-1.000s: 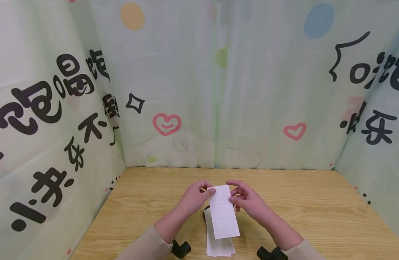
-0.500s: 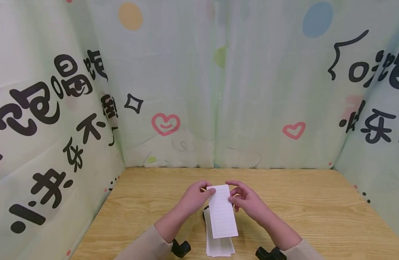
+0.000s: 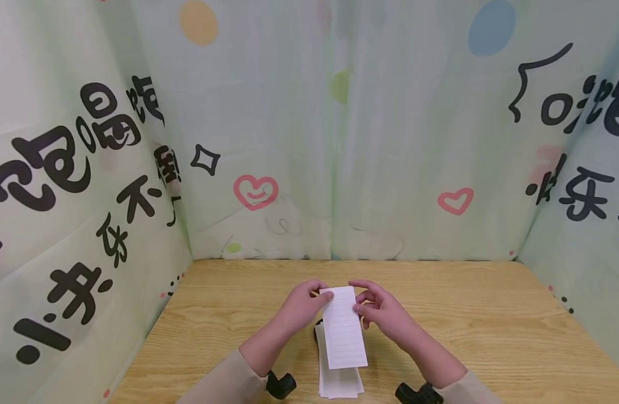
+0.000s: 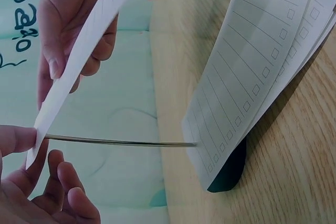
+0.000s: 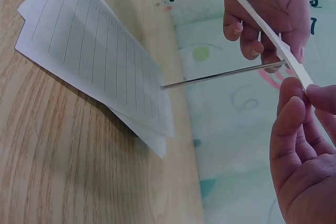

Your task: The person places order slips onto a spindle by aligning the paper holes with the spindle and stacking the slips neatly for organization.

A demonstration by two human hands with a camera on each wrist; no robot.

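Observation:
A lined white paper slip [image 3: 343, 334] is held up between my hands, above the wooden table. My left hand [image 3: 303, 306] pinches its upper left corner between thumb and fingers. At the opposite edge, my right hand [image 3: 384, 313] pinches it, index finger raised along the top. Below stands a bill spike, its thin metal rod [image 5: 226, 73] rising to the slip's upper end between the hands. Several slips with lines and small checkboxes [image 4: 241, 72] are impaled low on the rod, fanned slightly. Part of the spike's black base [image 4: 231, 171] shows beneath them; the slips hide the rest.
The wooden table [image 3: 239, 286] extends to both sides. Pale printed curtains [image 3: 289, 140] enclose it at the back, left and right. Black wrist mounts [image 3: 281, 386] sit under both forearms, near the slips on the table.
The head view has shifted slightly. Both hands keep their pinch on the raised slip, with hardly any movement; the slips on the spike stay put.

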